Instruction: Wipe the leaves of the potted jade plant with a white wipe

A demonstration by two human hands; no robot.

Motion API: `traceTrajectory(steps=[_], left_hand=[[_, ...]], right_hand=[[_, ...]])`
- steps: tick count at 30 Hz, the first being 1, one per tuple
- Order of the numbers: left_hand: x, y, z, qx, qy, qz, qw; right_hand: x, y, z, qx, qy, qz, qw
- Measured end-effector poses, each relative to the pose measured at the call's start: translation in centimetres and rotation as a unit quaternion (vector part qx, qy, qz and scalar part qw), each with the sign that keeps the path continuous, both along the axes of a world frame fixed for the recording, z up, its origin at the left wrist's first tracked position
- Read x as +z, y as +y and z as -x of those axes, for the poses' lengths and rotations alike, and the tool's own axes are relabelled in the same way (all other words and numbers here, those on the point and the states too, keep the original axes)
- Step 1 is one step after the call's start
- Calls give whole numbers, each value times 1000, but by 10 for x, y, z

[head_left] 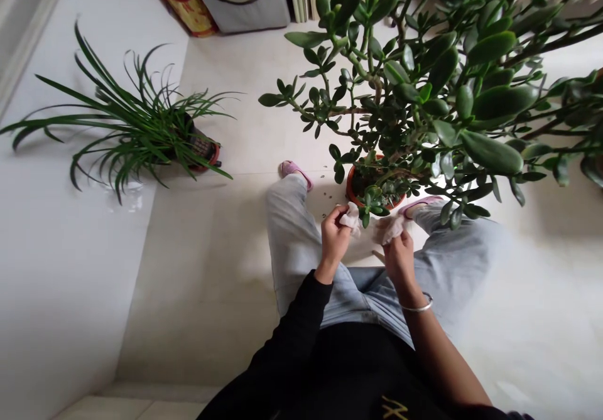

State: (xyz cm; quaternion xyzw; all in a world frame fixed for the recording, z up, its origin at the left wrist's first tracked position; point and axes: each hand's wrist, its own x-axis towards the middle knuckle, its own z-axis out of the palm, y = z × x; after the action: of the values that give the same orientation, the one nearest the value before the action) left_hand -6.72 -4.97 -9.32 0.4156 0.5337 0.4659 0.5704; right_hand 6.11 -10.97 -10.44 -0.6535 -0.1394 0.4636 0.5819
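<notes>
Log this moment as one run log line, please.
left hand: holds crumpled tissue | right hand: holds second tissue | near both: potted plant | further left: grassy plant

The jade plant (443, 71), cut off at the top and right, hides much of its orange pot (349, 188), the tissue (390, 229) in the right hand (400, 260) is blurred, and the dark specks (327, 194) nearby are too small to identify.
</notes>
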Motion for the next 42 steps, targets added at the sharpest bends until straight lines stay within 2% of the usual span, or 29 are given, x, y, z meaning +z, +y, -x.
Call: traceTrajectory(steps=[3, 7, 13, 17, 21, 24, 27, 29, 31, 36, 42], left_hand=[[1, -2, -2, -18, -12, 3, 1000], [5, -3, -1, -27, -13, -4, 1000], [1, -1, 6, -27, -24, 15, 999], [-2, -1, 9, -39, -16, 21, 999], [-2, 1, 14, -60, 7, -5, 998], [-3, 2, 19, -89, 36, -39, 995], [-6, 3, 21, -104, 49, -70, 991], [-8, 4, 22, -115, 48, -82, 989], [-11, 4, 22, -128, 46, -87, 987], [-17, 5, 25, -155, 45, -94, 982], [-17, 8, 26, -161, 40, -102, 981]], right_hand=[[4, 7, -7, -35, -43, -25, 998], [14, 18, -2, -5, -100, -52, 994], [20, 18, 1, 19, -113, -42, 992], [15, 13, -9, 22, -132, -34, 990], [18, 14, -22, 15, -158, -13, 987], [29, 19, -30, 95, -201, 40, 974], [45, 26, -35, 196, -261, 84, 942], [53, 30, -38, 220, -300, 96, 923], [56, 34, -41, 217, -319, 99, 917], [48, 41, -44, 222, -215, 112, 944], [44, 51, -47, 228, -170, 113, 952]])
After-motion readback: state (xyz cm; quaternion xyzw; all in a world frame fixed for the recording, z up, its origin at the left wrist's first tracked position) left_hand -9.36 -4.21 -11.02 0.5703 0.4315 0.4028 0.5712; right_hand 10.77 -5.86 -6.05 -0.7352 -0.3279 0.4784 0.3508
